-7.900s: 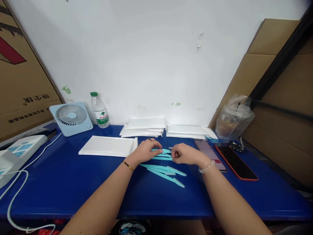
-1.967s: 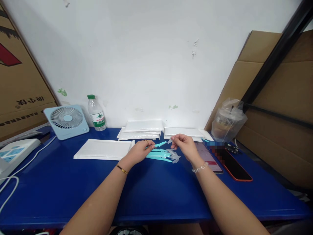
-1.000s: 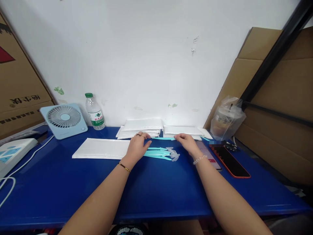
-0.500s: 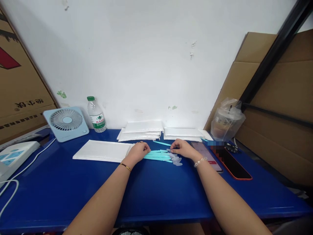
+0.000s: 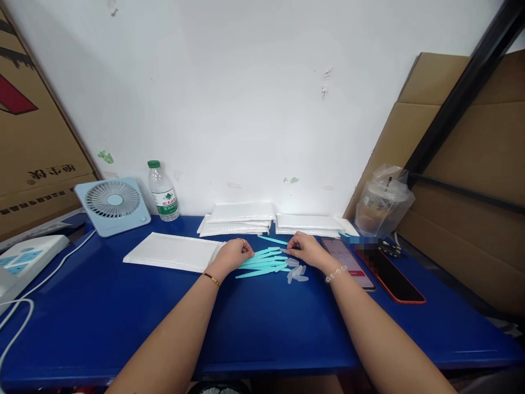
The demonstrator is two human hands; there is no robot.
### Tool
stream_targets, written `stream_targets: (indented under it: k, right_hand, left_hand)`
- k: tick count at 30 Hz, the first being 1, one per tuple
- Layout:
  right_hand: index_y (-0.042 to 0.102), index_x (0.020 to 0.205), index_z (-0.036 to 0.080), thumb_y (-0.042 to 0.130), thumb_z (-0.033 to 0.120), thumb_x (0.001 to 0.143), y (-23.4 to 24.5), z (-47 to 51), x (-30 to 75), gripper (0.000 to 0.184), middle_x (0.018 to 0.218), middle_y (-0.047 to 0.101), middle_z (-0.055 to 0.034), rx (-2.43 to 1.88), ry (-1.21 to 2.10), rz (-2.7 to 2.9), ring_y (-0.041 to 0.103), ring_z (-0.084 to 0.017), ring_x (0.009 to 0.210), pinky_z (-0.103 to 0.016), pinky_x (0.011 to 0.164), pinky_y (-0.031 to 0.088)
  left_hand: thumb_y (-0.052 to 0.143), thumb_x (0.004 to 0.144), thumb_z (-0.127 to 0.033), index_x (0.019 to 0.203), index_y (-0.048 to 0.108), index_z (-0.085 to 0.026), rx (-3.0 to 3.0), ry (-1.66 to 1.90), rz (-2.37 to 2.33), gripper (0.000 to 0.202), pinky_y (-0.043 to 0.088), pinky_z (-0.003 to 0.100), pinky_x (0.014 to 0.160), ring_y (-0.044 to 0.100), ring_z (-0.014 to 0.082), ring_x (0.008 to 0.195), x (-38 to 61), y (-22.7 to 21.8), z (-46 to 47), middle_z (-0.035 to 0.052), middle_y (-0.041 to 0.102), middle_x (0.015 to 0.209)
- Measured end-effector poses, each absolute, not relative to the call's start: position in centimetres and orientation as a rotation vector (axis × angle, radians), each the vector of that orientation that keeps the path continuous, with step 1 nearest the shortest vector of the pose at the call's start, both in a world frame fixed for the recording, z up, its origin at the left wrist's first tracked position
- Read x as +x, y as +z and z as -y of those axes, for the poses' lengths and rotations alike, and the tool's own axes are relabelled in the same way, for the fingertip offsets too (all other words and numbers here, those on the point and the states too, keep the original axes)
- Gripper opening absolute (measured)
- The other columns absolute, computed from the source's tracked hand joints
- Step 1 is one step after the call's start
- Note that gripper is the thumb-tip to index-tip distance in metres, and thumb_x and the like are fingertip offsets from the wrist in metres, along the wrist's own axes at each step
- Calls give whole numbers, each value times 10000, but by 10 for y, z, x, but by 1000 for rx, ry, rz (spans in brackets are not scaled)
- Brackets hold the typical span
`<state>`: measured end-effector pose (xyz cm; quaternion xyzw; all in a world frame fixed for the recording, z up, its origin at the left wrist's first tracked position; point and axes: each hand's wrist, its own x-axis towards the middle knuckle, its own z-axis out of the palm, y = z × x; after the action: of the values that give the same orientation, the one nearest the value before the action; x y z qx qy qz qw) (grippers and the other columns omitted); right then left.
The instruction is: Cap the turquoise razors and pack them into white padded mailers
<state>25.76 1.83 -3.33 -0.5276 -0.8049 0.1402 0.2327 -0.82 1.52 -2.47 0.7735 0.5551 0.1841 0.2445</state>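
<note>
Several slim turquoise sticks (image 5: 262,268) lie fanned out on the blue table (image 5: 270,328). Small translucent cap-like pieces (image 5: 301,278) are scattered at their right ends. My left hand (image 5: 232,255) is closed, thumb against fingers, at the left ends of the upper sticks, and grips one of them. My right hand (image 5: 305,250) pinches a small translucent piece at the right tip of a stick; its fingers partly hide the piece. Another turquoise stick (image 5: 273,239) lies apart, behind the fan. Left of my left hand is a flat white padded envelope (image 5: 172,253).
Stacked white envelopes (image 5: 238,213) rest against the wall, with more envelopes (image 5: 307,221) beside them. A fan (image 5: 115,205) and water bottle (image 5: 164,194) stand back left. Two phones (image 5: 348,262) and a bagged drink cup (image 5: 379,205) are at the right.
The turquoise sticks have spread, with one now angled toward the front left. The translucent pieces have shifted slightly forward and apart. Both hands stay in nearly the same place.
</note>
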Motion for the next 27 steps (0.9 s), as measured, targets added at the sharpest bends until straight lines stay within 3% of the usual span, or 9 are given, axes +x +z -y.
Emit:
stream_targets:
  k: [7, 12, 18, 27]
  right_hand:
    - [637, 776, 191, 586, 353, 781, -31, -17, 259, 169, 841, 586, -35, -1477, 405, 2118, 534, -154, 728, -265, 660, 405]
    - [613, 801, 189, 555, 353, 795, -28, -15, 257, 174, 739, 634, -8, -1443, 572, 2004, 545, -142, 648, -249, 591, 401]
    - [628, 810, 193, 553, 317, 804, -20, -10, 252, 145, 773, 663, -13, -1330, 416, 2017, 578, -150, 696, -257, 643, 415]
    - [632, 788, 197, 570, 276, 813, -15, -6, 245, 103, 742, 660, -8, -1264, 239, 2131, 578, -148, 688, -252, 637, 404]
  left_hand:
    - [500, 769, -278, 746, 626, -190, 2089, 551, -1542, 156, 367, 240, 561, 577, 153, 681, -7, -22, -14, 21, 665, 768]
    - [450, 781, -278, 784, 576, -178, 2006, 669, -1430, 160, 354, 236, 535, 520, 125, 594, -9, -23, -17, 11, 655, 740]
    - [455, 764, -335, 779, 564, -164, 1904, 657, -1398, 204, 312, 228, 468, 418, 97, 496, -13, -29, -24, 17, 645, 732]
    - [462, 760, -370, 792, 569, -165, 1873, 669, -1362, 234, 319, 227, 491, 405, 94, 502, -15, -33, -27, 12, 646, 749]
